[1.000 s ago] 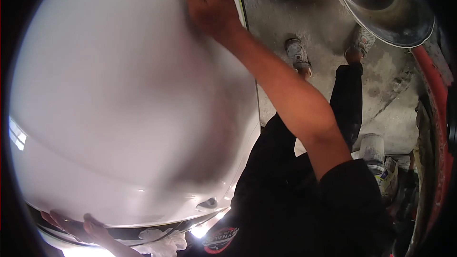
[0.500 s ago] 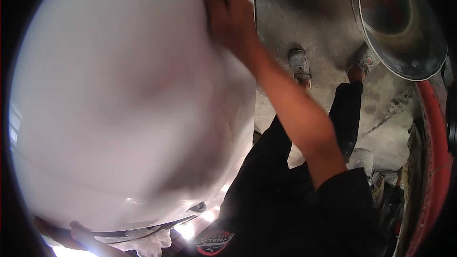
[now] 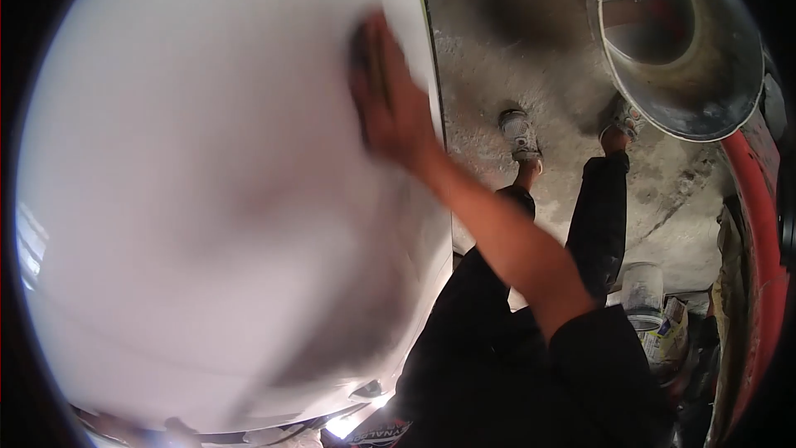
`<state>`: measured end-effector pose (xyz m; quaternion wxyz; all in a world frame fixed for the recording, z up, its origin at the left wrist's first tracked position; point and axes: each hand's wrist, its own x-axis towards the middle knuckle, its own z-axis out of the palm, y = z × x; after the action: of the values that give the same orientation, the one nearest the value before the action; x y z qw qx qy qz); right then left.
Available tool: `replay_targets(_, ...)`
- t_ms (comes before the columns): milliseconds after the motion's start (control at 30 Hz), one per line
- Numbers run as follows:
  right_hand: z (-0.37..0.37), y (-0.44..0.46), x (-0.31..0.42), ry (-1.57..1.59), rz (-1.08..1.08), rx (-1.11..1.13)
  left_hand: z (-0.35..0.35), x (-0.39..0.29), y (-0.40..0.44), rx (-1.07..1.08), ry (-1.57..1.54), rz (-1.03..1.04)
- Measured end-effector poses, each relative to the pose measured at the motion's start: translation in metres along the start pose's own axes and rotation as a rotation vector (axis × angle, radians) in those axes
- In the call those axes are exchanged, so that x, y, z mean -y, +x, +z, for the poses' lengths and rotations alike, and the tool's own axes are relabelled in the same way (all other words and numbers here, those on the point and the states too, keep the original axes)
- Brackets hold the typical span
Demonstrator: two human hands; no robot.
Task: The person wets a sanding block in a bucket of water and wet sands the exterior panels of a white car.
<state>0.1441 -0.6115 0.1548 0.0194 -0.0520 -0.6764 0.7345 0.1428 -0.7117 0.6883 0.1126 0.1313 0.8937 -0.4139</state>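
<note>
A broad, glossy white panel (image 3: 207,158), curved like a car body part, fills the left of the head view. My right hand (image 3: 398,108) lies against it near its right edge, blurred by motion. The fingers are bent round a thin, dark object with a yellowish streak (image 3: 380,70), too smeared to name. A grey smudge or shadow (image 3: 332,315) shows on the panel below the hand. At the bottom left, my left hand (image 3: 170,433) is by the panel's lower edge, dim and mostly out of view, its fingers unclear.
A round, wide-rimmed container (image 3: 721,108) stands at the upper right, above a red curved body part (image 3: 759,282). A clear plastic tub (image 3: 643,290) and a crumpled printed bag (image 3: 667,336) sit on the concrete floor (image 3: 564,58) near my legs.
My right hand has slid down the white panel, towards me. The view has shifted slightly, and less of my left hand shows at the bottom left.
</note>
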Motion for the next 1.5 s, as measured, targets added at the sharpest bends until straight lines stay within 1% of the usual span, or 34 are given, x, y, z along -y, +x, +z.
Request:
replay_targets(33,-0.017,-0.035,0.021,0.175,0.229,0.111,0.000,0.000,-0.004,0.008,0.002,-0.002)
replay_targets(67,-0.023,-0.065,0.027,0.247,0.242,0.129,-0.002,0.001,-0.009,0.020,0.005,-0.010)
replay_targets(133,-0.023,-0.060,0.036,0.191,0.216,0.116,-0.004,0.003,-0.016,0.039,0.012,-0.017)
replay_targets(167,-0.011,-0.043,0.022,0.133,0.182,0.081,-0.004,0.004,-0.020,0.046,0.014,-0.022)
replay_targets(200,-0.004,0.006,0.010,0.076,0.141,0.045,-0.004,0.004,-0.023,0.054,0.020,-0.025)
replay_targets(233,-0.014,0.071,0.014,0.191,0.247,0.134,-0.003,0.005,-0.028,0.060,0.029,-0.030)
replay_targets(300,-0.025,0.130,0.013,0.309,0.328,0.209,-0.001,0.004,-0.032,0.063,0.029,-0.036)
replay_targets(367,-0.026,0.137,0.011,0.322,0.302,0.197,-0.001,0.004,-0.035,0.071,0.024,-0.046)
replay_targets(433,0.002,0.038,-0.015,0.109,0.025,0.008,-0.005,0.007,-0.040,0.079,0.022,-0.056)
replay_targets(500,-0.027,-0.041,0.018,0.198,0.270,0.182,-0.005,0.010,-0.045,0.088,0.013,-0.063)
replay_targets(600,-0.021,-0.056,0.025,0.156,0.252,0.145,-0.006,0.013,-0.048,0.107,0.002,-0.068)
replay_targets(633,-0.010,-0.024,0.012,0.091,0.194,0.092,-0.006,0.013,-0.049,0.114,0.000,-0.071)
replay_targets(667,0.000,0.030,-0.003,0.028,0.139,0.038,-0.006,0.013,-0.051,0.118,0.004,-0.075)
replay_targets(700,-0.006,0.098,-0.002,0.110,0.146,0.092,-0.006,0.014,-0.053,0.125,-0.001,-0.079)
replay_targets(767,-0.013,0.139,0.003,0.242,0.214,0.130,-0.006,0.014,-0.053,0.143,-0.012,-0.080)
replay_targets(833,-0.014,0.142,0.007,0.343,0.304,0.103,-0.007,0.016,-0.058,0.150,-0.023,-0.094)
replay_targets(867,0.003,0.085,-0.002,0.241,0.141,-0.016,-0.009,0.018,-0.059,0.159,-0.033,-0.095)
replay_targets(900,-0.001,0.029,0.007,0.184,0.151,0.020,-0.010,0.021,-0.060,0.165,-0.046,-0.097)
replay_targets(933,-0.014,-0.025,0.021,0.179,0.264,0.144,-0.009,0.023,-0.062,0.173,-0.057,-0.101)
replay_targets(967,-0.017,-0.075,0.038,0.243,0.326,0.124,-0.008,0.025,-0.064,0.184,-0.068,-0.105)
replay_targets(1000,-0.023,-0.085,0.057,0.310,0.393,0.102,-0.009,0.027,-0.065,0.198,-0.078,-0.107)
replay_targets(1033,-0.022,-0.083,0.051,0.248,0.371,0.112,-0.010,0.029,-0.067,0.205,-0.090,-0.111)
replay_targets(1067,-0.018,-0.075,0.036,0.187,0.348,0.124,-0.010,0.031,-0.069,0.214,-0.103,-0.113)
replay_targets(1100,-0.016,-0.047,0.024,0.128,0.324,0.135,-0.011,0.032,-0.071,0.224,-0.113,-0.118)
replay_targets(1133,-0.012,0.005,0.012,0.156,0.293,0.088,-0.012,0.034,-0.075,0.236,-0.125,-0.123)
replay_targets(1167,0.004,0.047,-0.018,0.062,0.092,0.003,-0.013,0.035,-0.077,0.245,-0.138,-0.131)
replay_targets(1200,-0.021,0.109,0.009,0.271,0.398,0.133,-0.013,0.036,-0.079,0.256,-0.152,-0.134)
replay_targets(1233,-0.021,0.138,-0.005,0.262,0.247,0.156,-0.013,0.038,-0.081,0.268,-0.169,-0.138)
replay_targets(1267,-0.014,0.121,-0.009,0.210,0.182,0.085,-0.015,0.040,-0.083,0.281,-0.184,-0.146)
replay_targets(1333,0.006,0.059,-0.019,0.096,0.034,-0.057,-0.017,0.045,-0.090,0.304,-0.223,-0.169)
replay_targets(1400,-0.014,-0.037,0.013,0.160,0.268,0.067,-0.018,0.050,-0.094,0.328,-0.270,-0.189)
replay_targets(1433,-0.019,-0.084,0.026,0.215,0.325,0.070,-0.019,0.053,-0.097,0.346,-0.294,-0.201)
replay_targets(1467,-0.021,-0.108,0.030,0.274,0.377,0.072,-0.020,0.055,-0.099,0.364,-0.320,-0.212)
replay_targets(1500,-0.019,-0.098,0.025,0.222,0.345,0.084,-0.022,0.056,-0.099,0.374,-0.334,-0.221)
